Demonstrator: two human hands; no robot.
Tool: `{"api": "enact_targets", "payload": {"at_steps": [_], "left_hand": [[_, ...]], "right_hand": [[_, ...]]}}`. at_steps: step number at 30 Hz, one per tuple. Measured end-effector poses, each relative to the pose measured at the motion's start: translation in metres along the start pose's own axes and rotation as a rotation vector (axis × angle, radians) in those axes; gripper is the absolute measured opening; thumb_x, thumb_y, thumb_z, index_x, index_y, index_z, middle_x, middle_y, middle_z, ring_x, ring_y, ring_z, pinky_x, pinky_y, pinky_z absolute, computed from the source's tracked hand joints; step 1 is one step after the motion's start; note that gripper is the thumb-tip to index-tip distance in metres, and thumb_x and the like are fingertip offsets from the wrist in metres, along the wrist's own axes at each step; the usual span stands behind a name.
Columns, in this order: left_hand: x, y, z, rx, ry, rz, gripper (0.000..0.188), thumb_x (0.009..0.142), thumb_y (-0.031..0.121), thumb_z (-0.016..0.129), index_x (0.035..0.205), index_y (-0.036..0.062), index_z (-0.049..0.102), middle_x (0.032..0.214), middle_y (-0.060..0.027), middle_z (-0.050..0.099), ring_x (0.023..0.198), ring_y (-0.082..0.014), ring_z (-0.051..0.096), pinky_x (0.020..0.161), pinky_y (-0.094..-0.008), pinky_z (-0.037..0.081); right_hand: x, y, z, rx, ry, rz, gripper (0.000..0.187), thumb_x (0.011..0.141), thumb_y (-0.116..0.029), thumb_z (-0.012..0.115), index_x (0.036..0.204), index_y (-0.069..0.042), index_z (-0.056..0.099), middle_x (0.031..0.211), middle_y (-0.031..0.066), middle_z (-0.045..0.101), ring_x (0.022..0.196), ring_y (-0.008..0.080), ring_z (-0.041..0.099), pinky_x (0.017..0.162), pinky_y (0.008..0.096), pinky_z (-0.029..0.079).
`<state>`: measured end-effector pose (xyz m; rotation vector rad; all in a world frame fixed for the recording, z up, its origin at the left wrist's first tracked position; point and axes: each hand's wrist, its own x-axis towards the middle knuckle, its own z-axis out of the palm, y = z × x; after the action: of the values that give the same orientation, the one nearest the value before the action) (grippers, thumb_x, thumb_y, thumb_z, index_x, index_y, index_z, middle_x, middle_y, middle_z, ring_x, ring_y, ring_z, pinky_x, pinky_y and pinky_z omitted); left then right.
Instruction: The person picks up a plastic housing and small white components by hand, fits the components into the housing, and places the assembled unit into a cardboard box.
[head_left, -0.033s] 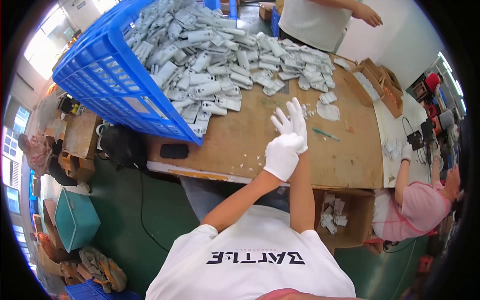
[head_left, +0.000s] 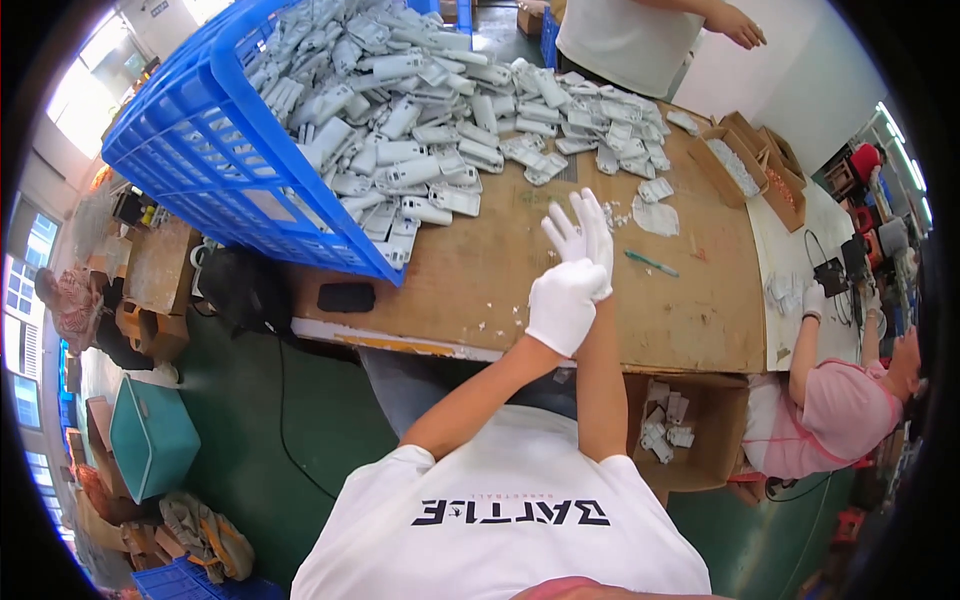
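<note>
Both hands wear white gloves and are raised over the front of the table. My left hand (head_left: 562,308) is closed round the wrist end of the glove on my right hand (head_left: 585,235). The right fingers are stretched out and partly spread, with nothing between them. Beyond them lie small white scraps (head_left: 616,217), a teal pen (head_left: 651,263) and a flat, pale, see-through piece (head_left: 655,219). White plastic phone-shaped cases (head_left: 410,172) spill in a big heap from a tipped blue crate (head_left: 240,150) onto the brown tabletop (head_left: 470,275).
A black phone-like slab (head_left: 346,297) and a black bag (head_left: 240,290) are at the left front. A cardboard box (head_left: 715,430) with white pieces stands below the table edge. Small-part boxes (head_left: 733,168) sit at right. A co-worker in pink (head_left: 825,415) works there; another person (head_left: 630,45) stands opposite.
Hardly anything differs. The whole view has shifted slightly, and my left hand stays closed on the right glove.
</note>
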<state>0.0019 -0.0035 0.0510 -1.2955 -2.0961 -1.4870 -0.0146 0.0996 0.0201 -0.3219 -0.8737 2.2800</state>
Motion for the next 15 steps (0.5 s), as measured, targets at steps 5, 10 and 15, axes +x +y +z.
{"api": "enact_targets", "payload": {"at_steps": [5, 10, 15], "left_hand": [[-0.011, 0.002, 0.003, -0.144, -0.130, -0.152, 0.008, 0.079, 0.005, 0.060, 0.074, 0.0053, 0.054, 0.074, -0.0164, 0.053, 0.071, -0.0369, 0.059, 0.060, -0.0423, 0.047], [-0.020, -0.009, -0.011, -0.444, -0.395, -0.100, 0.014, 0.079, -0.002, 0.060, 0.091, 0.0027, 0.063, 0.089, -0.0155, 0.062, 0.081, -0.0323, 0.065, 0.072, -0.0343, 0.052], [0.018, -0.088, -0.036, 0.431, -0.087, -0.483, 0.038, 0.089, 0.033, 0.065, 0.116, 0.0074, 0.061, 0.107, -0.0204, 0.064, 0.098, -0.0365, 0.065, 0.083, -0.0466, 0.053]], "right_hand": [[-0.005, -0.007, -0.006, -0.321, 0.095, -0.195, 0.034, 0.094, -0.002, 0.049, 0.125, 0.004, 0.061, 0.097, 0.0115, 0.068, 0.069, 0.0159, 0.066, 0.061, 0.0269, 0.056], [-0.028, -0.026, -0.051, -0.368, 0.190, -0.227, 0.027, 0.082, 0.005, 0.037, 0.080, -0.001, 0.063, 0.064, -0.0026, 0.048, 0.047, 0.0028, 0.034, 0.041, 0.0213, 0.022], [-0.044, -0.059, -0.086, -0.758, 0.191, -0.274, 0.023, 0.074, 0.002, 0.037, 0.060, -0.001, 0.055, 0.055, -0.0002, 0.048, 0.048, 0.0063, 0.039, 0.046, 0.0243, 0.026]]}}
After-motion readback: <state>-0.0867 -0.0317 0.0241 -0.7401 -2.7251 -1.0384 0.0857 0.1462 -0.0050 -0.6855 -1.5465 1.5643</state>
